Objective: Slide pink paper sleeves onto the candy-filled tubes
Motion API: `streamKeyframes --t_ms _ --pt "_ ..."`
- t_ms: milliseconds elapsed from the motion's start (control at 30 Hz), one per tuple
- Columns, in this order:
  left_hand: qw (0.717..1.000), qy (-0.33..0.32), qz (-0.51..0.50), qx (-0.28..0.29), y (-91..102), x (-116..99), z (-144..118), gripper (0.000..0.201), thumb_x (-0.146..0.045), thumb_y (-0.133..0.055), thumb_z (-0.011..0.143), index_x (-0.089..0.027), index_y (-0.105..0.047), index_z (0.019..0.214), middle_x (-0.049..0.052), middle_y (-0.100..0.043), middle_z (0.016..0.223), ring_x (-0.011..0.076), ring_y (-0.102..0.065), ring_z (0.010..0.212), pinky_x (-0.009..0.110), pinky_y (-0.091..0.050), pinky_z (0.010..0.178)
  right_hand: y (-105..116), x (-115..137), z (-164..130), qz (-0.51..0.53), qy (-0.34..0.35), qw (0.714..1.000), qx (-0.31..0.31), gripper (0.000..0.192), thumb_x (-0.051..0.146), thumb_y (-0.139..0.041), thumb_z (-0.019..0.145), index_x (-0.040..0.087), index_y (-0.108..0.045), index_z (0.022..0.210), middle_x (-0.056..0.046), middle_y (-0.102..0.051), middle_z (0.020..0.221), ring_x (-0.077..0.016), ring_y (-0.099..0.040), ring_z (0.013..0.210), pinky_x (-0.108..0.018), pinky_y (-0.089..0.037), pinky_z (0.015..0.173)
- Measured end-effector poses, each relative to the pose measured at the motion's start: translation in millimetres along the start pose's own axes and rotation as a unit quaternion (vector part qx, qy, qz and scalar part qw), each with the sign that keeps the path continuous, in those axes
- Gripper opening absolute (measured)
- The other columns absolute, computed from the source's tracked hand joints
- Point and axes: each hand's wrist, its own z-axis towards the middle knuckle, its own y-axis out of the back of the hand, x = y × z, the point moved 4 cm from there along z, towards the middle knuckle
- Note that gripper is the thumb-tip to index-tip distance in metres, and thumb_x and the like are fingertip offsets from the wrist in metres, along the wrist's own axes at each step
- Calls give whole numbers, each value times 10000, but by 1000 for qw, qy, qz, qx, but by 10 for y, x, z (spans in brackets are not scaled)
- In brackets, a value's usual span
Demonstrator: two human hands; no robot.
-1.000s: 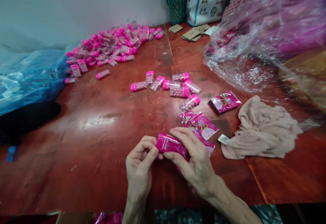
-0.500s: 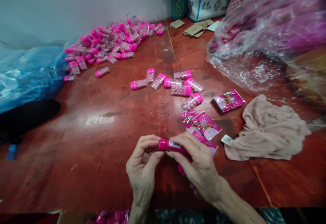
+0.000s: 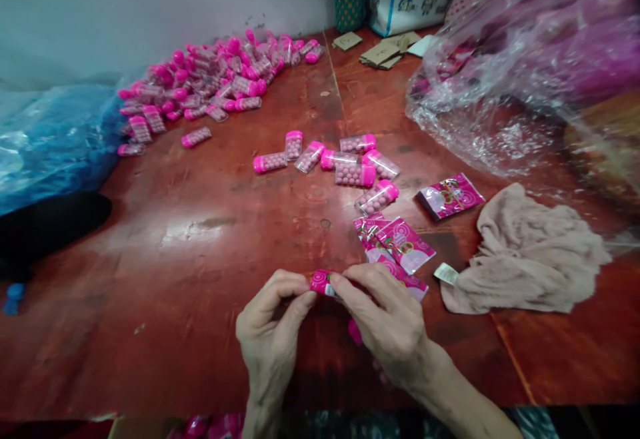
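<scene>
My left hand [image 3: 273, 332] and my right hand [image 3: 387, 322] meet just above the red table [image 3: 200, 252], both pinching one small pink-wrapped candy tube [image 3: 323, 284]. Most of the tube is hidden under my right fingers. Right beside my right hand lie a few flat pink printed labels [image 3: 403, 246]. Beyond them sits a small cluster of clear candy tubes with pink caps [image 3: 345, 162].
A large heap of the same pink-capped tubes [image 3: 210, 86] lies at the back left by the wall. A blue plastic bag [image 3: 50, 146] is at the left, a clear plastic bag [image 3: 505, 79] at the right, a beige cloth [image 3: 525, 252] and another label [image 3: 453, 196] beside it. Bags and cardboard scraps stand at the back.
The pink wrapper, broad and visible a second ago, is now rolled tight around the tube and mostly covered by my right fingers. Both hands stay in about the same place.
</scene>
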Motion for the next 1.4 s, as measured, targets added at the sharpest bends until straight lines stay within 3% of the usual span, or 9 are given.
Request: streamKeyframes --t_ms 133,300,500,633,733,833,967,1200,1400 --pt "990 64 -79 98 15 21 35 119 -92 -570 784 -175 -590 701 -1 -537 702 103 -476 576 240 -353 511 -23 -14 1 28 -13 999 14 231 69 -526 851 113 -602 1065 -107 -617 847 -190 -557 793 -322 -488 666" --pt "977 112 -168 65 29 62 26 83 -108 -595 757 -171 -598 704 5 -519 715 83 -432 534 211 -286 430 -41 -23 38 108 -76 991 12 201 73 -558 832 137 -659 993 -83 -617 805 -156 -578 720 -259 -493 585" --pt "970 120 -200 70 10 77 5 74 -124 -601 752 -159 -603 687 1 -501 696 69 -412 503 206 -267 416 -44 -75 48 255 -184 949 14 210 67 -651 764 136 -695 957 -59 -594 837 -121 -606 726 -204 -501 613" --pt "979 97 -163 70 26 97 -6 89 -113 -578 776 -166 -593 706 -2 -506 720 71 -427 514 213 -295 441 -43 -110 71 284 -217 933 35 173 84 -678 744 133 -710 907 -54 -610 828 -131 -607 760 -217 -492 661" --pt "995 35 -89 34 59 94 -4 116 -82 -557 788 -177 -594 732 7 -532 784 93 -481 582 229 -358 508 -57 -125 89 287 -249 922 67 214 162 -711 728 107 -685 934 -69 -640 859 -157 -609 804 -249 -485 712" --pt "999 -32 -13 5 69 66 -3 135 -60 -565 774 -184 -616 756 21 -558 812 142 -532 716 255 -414 606 -87 -123 92 277 -270 917 102 215 200 -629 810 106 -654 1001 -75 -651 896 -157 -607 821 -261 -477 724" --pt "1000 -20 10 17 41 70 14 151 -70 -572 775 -192 -639 835 36 -585 878 172 -553 845 277 -436 730 -111 -108 77 256 -263 923 118 220 180 -542 867 125 -635 1058 -76 -610 951 -157 -585 866 -271 -471 756" --pt "993 81 -68 45 47 165 47 126 -95 -578 784 -176 -592 690 18 -553 817 144 -525 793 246 -407 719 -119 -65 12 173 -172 964 110 291 165 -526 867 116 -579 1149 -108 -557 1049 -188 -537 955 -305 -467 825" --pt "981 129 -141 21 42 209 16 124 -138 -577 783 -161 -571 661 34 -514 878 147 -482 810 235 -389 715 -159 -73 -12 158 -149 969 120 337 164 -531 861 132 -559 1195 -120 -551 1094 -217 -516 1005 -356 -474 843"
